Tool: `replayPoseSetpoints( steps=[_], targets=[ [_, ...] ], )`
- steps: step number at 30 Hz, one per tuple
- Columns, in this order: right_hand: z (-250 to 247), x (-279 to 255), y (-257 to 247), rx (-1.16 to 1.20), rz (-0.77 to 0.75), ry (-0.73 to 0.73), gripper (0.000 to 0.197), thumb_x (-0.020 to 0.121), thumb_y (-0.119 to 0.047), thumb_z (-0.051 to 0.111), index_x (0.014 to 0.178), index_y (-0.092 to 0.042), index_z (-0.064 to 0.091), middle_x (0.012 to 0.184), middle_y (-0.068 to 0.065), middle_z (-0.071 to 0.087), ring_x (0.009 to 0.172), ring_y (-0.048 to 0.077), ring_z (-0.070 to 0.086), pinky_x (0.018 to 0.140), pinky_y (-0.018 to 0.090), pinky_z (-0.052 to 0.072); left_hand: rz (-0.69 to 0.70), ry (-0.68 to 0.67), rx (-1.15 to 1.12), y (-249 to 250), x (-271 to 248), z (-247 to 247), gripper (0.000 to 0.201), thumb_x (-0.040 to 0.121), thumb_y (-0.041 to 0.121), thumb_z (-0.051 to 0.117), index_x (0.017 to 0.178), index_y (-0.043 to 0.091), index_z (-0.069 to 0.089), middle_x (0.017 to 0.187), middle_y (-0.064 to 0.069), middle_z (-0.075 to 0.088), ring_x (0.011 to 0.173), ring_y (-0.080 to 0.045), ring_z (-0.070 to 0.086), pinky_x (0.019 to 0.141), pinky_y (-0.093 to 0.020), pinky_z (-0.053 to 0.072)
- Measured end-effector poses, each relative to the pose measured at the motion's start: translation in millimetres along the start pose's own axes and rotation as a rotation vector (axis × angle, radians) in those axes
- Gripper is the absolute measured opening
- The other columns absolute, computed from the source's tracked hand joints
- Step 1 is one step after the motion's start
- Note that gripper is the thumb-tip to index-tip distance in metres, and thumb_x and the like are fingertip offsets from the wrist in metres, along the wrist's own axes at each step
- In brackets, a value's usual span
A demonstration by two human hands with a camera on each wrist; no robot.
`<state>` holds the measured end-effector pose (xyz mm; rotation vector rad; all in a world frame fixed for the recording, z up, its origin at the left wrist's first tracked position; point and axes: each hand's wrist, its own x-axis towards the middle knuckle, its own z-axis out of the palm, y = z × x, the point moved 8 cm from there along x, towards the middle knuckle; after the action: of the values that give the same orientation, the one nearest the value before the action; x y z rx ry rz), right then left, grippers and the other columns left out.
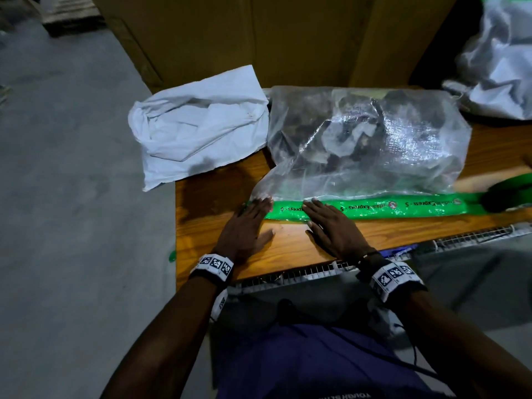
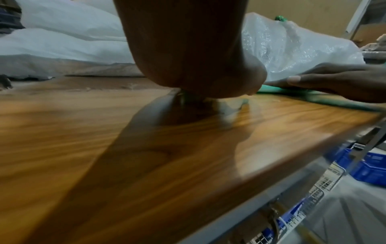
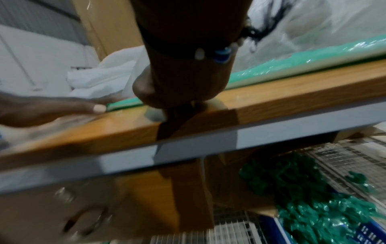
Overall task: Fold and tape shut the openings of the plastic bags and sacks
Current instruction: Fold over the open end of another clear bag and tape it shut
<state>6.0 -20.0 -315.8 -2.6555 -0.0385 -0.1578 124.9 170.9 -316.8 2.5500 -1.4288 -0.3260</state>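
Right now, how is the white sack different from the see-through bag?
The white sack is opaque, the clear bag shows dark things inside. The sack hangs over the table's left edge, the bag lies wholly on it. Green tape runs along the bag's near edge, pressed by both hands; the sack shows none. Both are crinkled.

Dim room: wooden table (image 1: 288,246), grey floor (image 1: 72,197), cardboard boxes (image 1: 259,38) behind.

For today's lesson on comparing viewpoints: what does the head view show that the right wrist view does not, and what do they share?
Only the head view: the whole clear sack with dark contents, printed lettering on the green tape, and both hands flat, left hand and right hand.
Only the right wrist view: crumpled green tape under the table.
Both: the wooden table, white sack and tape strip.
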Motion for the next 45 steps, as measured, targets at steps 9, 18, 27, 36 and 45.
replayPoseSetpoints(
  steps=[9,18,27,36,45],
  targets=[
    [-57.5,-74.0,81.8,-0.110,0.056,0.006,0.057,0.108,-0.044,0.036,0.158,-0.018,0.046,0.164,-0.001,0.041,0.154,0.018,0.036,0.122,0.046,0.035,-0.055,0.046,0.040,11.4,10.1,-4.5,0.076,0.102,0.057,0.045,0.164,0.017,0.026,0.169,-0.006,0.032,0.156,-0.027,0.028,0.128,-0.048,0.019],
    [-44.2,-68.3,74.0,-0.087,0.121,0.024,0.059,0.109,-0.043,0.030,0.159,-0.013,0.042,0.166,0.004,0.039,0.157,0.019,0.030,0.127,0.047,0.025,0.087,0.042,-0.046,143.1,67.6,24.1,0.072,0.104,0.043,0.044,0.164,0.009,0.023,0.172,-0.010,0.021,0.159,-0.025,0.019,0.130,-0.045,0.016],
    [-110.8,-122.3,144.0,-0.244,0.043,-0.036,0.052,0.110,-0.038,0.042,0.160,-0.024,0.042,0.165,-0.005,0.040,0.153,0.013,0.035,0.124,0.039,0.023,0.080,0.058,-0.027,142.9,77.8,29.5,0.076,0.099,0.044,0.046,0.165,0.013,0.025,0.172,-0.005,0.024,0.158,-0.021,0.021,0.128,-0.043,0.021],
    [-118.2,-140.8,171.6,-0.107,0.030,-0.023,0.060,0.109,-0.045,0.029,0.158,-0.016,0.045,0.165,0.000,0.040,0.156,0.017,0.030,0.127,0.043,0.022,-0.067,0.318,-0.076,215.9,107.0,14.6,0.052,0.081,0.010,0.069,0.132,-0.001,0.062,0.128,-0.022,0.067,0.116,-0.038,0.063,0.102,-0.045,0.050],
    [-142.9,-160.7,212.5,-0.140,-0.033,-0.053,0.054,0.110,-0.043,0.036,0.160,-0.021,0.043,0.166,-0.004,0.039,0.155,0.015,0.033,0.124,0.038,0.027,-0.080,0.294,-0.336,283.8,147.6,50.5,0.045,0.097,0.004,0.053,0.138,0.017,0.067,0.149,-0.003,0.060,0.141,-0.019,0.050,0.121,-0.034,0.035]
  ],
)
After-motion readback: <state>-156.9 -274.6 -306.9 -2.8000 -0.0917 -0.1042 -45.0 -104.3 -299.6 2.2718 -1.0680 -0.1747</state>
